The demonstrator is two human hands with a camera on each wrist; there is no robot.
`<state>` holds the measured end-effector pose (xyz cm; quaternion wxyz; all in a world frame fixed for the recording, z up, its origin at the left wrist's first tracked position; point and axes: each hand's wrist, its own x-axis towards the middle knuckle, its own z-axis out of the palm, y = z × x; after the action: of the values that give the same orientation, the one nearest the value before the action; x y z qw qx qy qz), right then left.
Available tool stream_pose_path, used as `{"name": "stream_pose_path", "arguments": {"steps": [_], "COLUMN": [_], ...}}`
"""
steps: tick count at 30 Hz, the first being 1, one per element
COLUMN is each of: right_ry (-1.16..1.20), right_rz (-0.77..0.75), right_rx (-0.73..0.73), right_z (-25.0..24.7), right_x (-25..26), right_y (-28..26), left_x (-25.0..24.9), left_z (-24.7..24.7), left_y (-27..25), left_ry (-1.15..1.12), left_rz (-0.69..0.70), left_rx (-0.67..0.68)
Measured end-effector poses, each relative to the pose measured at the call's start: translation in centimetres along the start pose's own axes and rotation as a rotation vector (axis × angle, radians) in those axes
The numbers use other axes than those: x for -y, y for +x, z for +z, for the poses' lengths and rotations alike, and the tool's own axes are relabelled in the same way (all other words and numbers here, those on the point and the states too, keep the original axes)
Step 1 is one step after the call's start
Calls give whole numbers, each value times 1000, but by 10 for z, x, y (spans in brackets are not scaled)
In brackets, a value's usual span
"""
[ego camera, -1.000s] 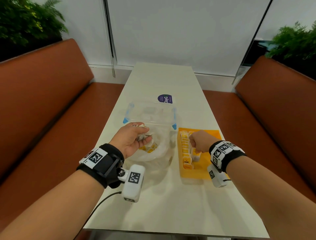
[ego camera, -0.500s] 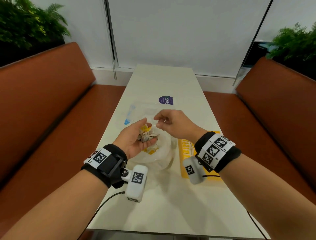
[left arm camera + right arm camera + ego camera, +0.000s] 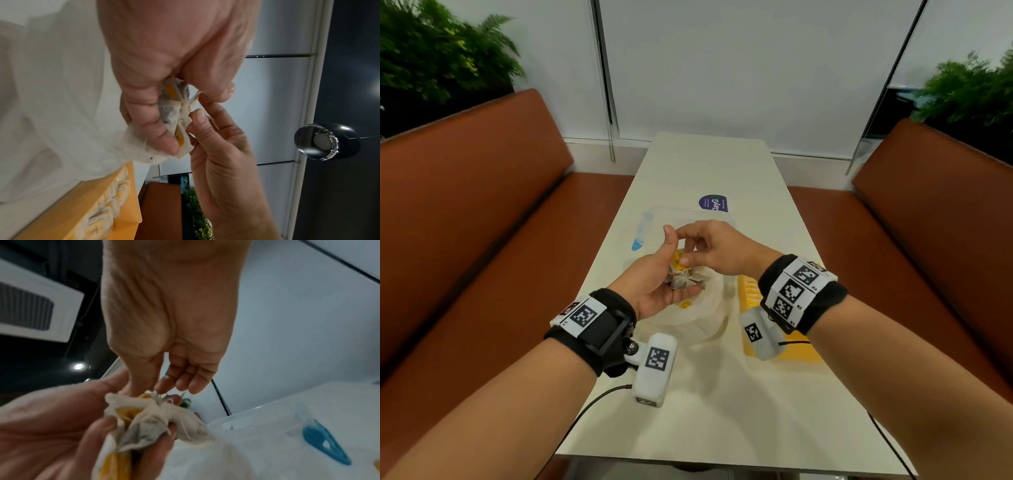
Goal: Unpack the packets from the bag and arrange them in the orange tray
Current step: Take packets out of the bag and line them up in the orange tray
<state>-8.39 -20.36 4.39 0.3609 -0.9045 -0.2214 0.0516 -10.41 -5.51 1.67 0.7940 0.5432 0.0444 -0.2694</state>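
Note:
My left hand is palm up over the white plastic bag and grips a bunch of white tea packets with yellow tags. The bunch also shows in the wrist views: packets, packets. My right hand reaches in from the right, and its thumb and fingertips pinch one yellow-tagged packet at the top of the bunch. The orange tray lies right of the bag, partly hidden by my right wrist. A row of packets lines its left side.
A clear plastic container with blue clips stands just behind my hands on the white table. A purple sticker lies further back. Brown benches run along both sides of the table.
My right hand left the tray and swung left to the bunch. My left hand lifted the packets up out of the bag and turned palm up.

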Motion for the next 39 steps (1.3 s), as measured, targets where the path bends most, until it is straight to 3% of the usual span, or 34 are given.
{"name": "stream_pose_path", "arguments": {"steps": [4, 11, 14, 21, 28, 32, 35, 39], "right_ry": [-138, 195, 187, -172, -423, -639, -702, -690], "right_rz": [-29, 11, 48, 98, 227, 465, 551, 613], "right_rx": [-23, -260, -288, -93, -109, 126, 310, 388], "right_z": [2, -12, -20, -32, -54, -55, -38, -20], "right_x": [1, 3, 2, -2, -19, -54, -76, -95], "right_y": [0, -1, -3, -14, -34, -57, -68, -72], "left_x": [-1, 1, 3, 4, 5, 2, 2, 4], "left_z": [4, -1, -3, 2, 8, 5, 5, 6], "left_y": [2, 1, 3, 7, 15, 17, 17, 17], "left_ry": [8, -29, -17, -19, -4, -39, -59, -55], "left_rz": [2, -8, -31, -1, -7, -5, -20, -39], "left_rx": [23, 34, 5, 36, -72, -110, -105, -104]}}
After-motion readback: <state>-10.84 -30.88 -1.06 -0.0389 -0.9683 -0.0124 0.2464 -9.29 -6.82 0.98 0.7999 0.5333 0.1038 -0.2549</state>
